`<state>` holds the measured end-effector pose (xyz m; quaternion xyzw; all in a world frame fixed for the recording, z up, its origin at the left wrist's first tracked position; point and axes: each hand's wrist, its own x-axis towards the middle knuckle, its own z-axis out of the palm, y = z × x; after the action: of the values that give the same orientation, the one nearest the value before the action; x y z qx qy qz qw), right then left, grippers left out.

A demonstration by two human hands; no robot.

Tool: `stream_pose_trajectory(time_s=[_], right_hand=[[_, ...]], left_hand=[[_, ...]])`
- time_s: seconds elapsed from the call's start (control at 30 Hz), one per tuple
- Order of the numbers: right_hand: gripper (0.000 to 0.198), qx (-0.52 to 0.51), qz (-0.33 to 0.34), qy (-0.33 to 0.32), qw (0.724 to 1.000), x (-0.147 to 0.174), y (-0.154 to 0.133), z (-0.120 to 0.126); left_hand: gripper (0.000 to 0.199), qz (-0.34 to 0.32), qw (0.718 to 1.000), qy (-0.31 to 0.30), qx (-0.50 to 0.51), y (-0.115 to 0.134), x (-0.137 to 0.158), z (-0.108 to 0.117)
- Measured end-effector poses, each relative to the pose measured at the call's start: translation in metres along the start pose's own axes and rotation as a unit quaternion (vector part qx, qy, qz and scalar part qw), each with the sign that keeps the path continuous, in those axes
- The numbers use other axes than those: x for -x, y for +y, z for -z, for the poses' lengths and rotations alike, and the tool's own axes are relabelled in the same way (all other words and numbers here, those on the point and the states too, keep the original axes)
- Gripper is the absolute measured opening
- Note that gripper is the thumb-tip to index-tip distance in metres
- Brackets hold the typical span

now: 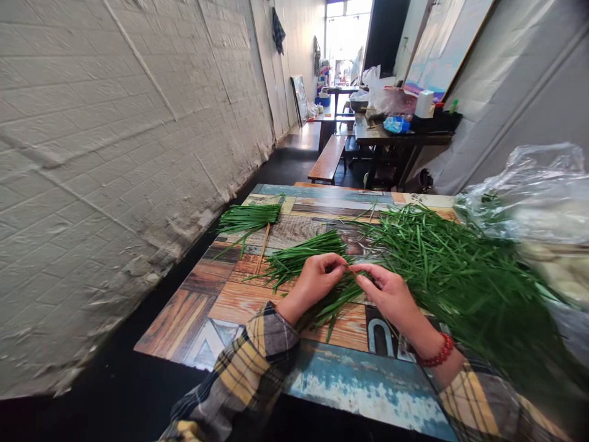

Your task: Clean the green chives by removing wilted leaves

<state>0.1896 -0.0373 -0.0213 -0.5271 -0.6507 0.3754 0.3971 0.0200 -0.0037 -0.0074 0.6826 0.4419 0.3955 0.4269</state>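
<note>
My left hand (317, 279) and my right hand (386, 294) meet fingertip to fingertip over the table, each in a pinch. A thin brownish strand (350, 269) shows between the fingertips; its kind is unclear. Beneath and behind my left hand lies a lined-up bunch of garlic chives (299, 255), with more loose stems (334, 312) between the wrists. A second neat bunch of chives (253, 218) rests at the far left, beside thin wooden sticks (263, 248). To the right of my right hand spreads a large loose heap of chives (442, 258).
A clear plastic bag (543, 190) with pale contents stands at the right, beside the heap. The patterned table (184, 313) ends near a white brick wall (115, 153). Beyond it are a wooden bench (328, 158) and a dark table (372, 136) with bags and boxes.
</note>
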Motion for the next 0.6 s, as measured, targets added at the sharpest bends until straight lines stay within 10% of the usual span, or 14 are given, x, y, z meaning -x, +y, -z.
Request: stream_pose_trajectory(time_s=[0.6], right_hand=[[0.047, -0.042, -0.003, 0.008, 0.999, -0.0014, 0.0039, -0.0028]], left_hand=[[0.017, -0.122, 0.976, -0.024, -0.181, -0.0009, 0.0045, 0.0027]])
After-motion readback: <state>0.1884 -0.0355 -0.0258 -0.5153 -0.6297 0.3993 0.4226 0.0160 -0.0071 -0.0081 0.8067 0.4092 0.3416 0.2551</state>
